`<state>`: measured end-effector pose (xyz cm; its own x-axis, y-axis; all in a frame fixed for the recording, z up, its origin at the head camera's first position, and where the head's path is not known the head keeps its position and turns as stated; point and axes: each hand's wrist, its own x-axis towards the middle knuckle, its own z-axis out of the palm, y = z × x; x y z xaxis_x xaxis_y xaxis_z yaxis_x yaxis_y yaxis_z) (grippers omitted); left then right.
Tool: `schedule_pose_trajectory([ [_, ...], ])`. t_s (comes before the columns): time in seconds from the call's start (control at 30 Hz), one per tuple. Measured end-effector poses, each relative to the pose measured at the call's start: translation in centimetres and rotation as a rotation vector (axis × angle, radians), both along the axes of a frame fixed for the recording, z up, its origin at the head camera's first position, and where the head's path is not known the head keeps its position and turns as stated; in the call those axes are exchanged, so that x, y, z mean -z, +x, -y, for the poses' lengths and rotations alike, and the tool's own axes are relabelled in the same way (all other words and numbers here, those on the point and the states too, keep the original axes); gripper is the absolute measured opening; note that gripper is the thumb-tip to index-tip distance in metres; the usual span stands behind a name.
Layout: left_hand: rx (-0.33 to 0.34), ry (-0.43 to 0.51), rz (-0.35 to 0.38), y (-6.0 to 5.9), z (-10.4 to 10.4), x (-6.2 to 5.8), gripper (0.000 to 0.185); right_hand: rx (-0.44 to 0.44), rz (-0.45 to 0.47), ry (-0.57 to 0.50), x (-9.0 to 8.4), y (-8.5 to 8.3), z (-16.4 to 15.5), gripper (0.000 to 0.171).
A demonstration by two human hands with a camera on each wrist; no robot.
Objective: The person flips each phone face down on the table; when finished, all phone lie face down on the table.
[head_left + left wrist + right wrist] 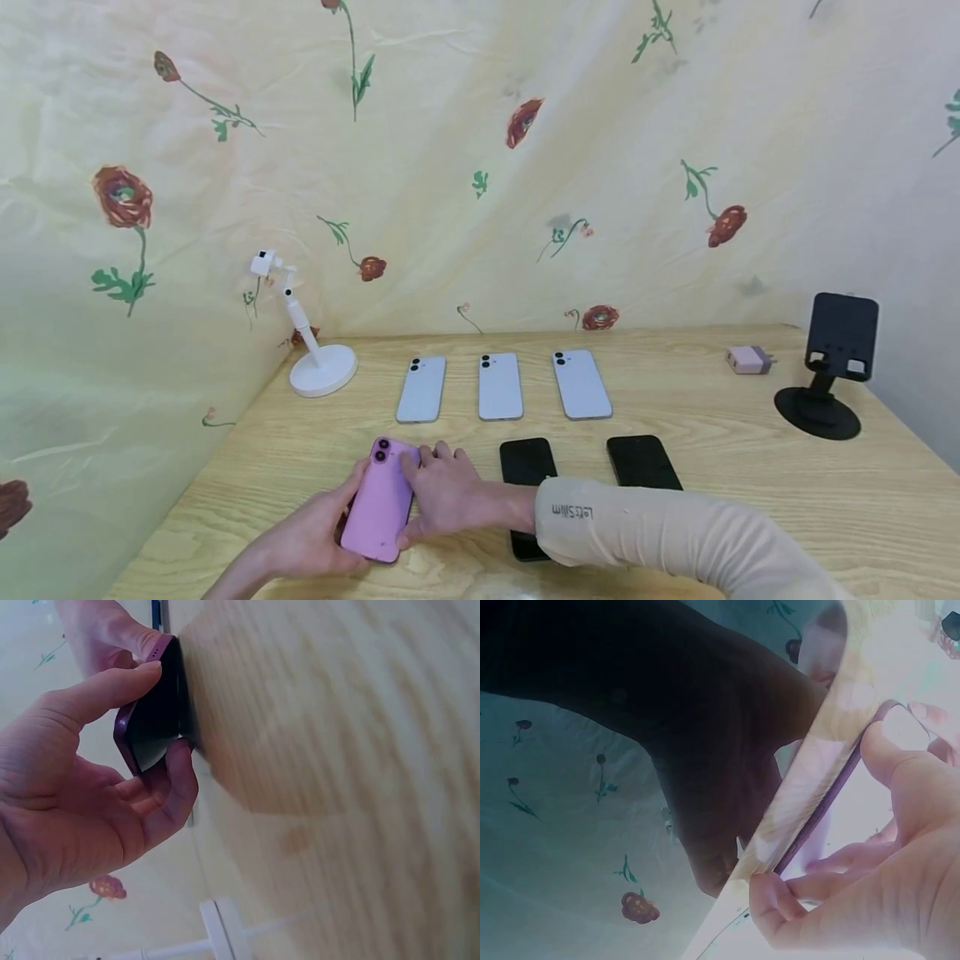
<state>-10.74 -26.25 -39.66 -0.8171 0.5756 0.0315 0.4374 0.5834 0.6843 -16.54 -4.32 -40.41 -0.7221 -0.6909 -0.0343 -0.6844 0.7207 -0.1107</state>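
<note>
Clearly both hands are on the pink phone point(380, 508), which lies camera side up at the near left of the counter point(750, 467), at the left end of the near row beside two black phones point(527, 461). The left hand point(311, 537) has its grip closed around the phone's left edge: the left wrist view shows thumb and fingers point(176, 780) curled about a lower corner, the screen side facing down toward the wood. The right hand point(446, 492) pinches the opposite edge, thumb low on the side and fingers lying over the top corner near the lenses.

To handle it well, I would keep the hold on the rims only, away from the lenses and the glass, and keep the phone low and level over the wood. The right sleeve point(637, 525) lies across the middle black phone, so that forearm should lift rather than drag. Three pale phones point(500, 385) behind sit well apart from the hands and need no care.
</note>
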Motion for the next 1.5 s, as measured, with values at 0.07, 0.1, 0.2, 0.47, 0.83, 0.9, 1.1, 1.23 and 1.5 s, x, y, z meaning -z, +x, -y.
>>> schedule_pose_trajectory([
  [0.07, -0.019, -0.013, 0.019, 0.0, 0.1, 0.1, 0.118, 0.000, 0.000, 0.004, 0.0, 0.0, 0.1, 0.107],
  [0.1, -0.026, -0.020, 0.024, 0.0, 0.1, 0.1, 0.118, 0.002, -0.002, 0.007, 0.1, 0.0, 0.1, 0.107],
  [0.2, -0.049, -0.043, 0.033, 0.0, 0.2, 0.3, 0.120, 0.005, -0.011, 0.010, 0.0, -0.1, 0.3, 0.105],
  [0.47, -0.085, -0.116, 0.008, 0.0, 0.4, 0.5, 0.118, 0.001, -0.020, 0.015, -0.1, 0.0, 0.6, 0.101],
  [0.83, -0.036, -0.071, 0.039, -0.4, 0.4, 0.9, 0.110, 0.006, 0.003, 0.060, -0.4, 0.0, 0.8, 0.100],
  [0.9, -0.039, -0.087, 0.037, -0.4, 0.4, 0.9, 0.110, 0.006, 0.003, 0.065, -0.4, 0.0, 0.8, 0.100],
  [1.1, -0.069, -0.183, 0.008, -0.4, 0.2, 0.5, 0.110, 0.006, 0.003, 0.072, -0.3, 0.0, 0.9, 0.099],
  [1.23, -0.082, -0.214, 0.002, -0.3, 0.0, 0.3, 0.109, 0.003, 0.006, 0.073, -0.3, 0.0, 0.9, 0.097],
  [1.5, -0.064, -0.192, 0.079, -0.3, -0.5, -0.1, 0.110, -0.040, 0.062, 0.038, -1.0, -0.7, 0.0, 0.085],
])
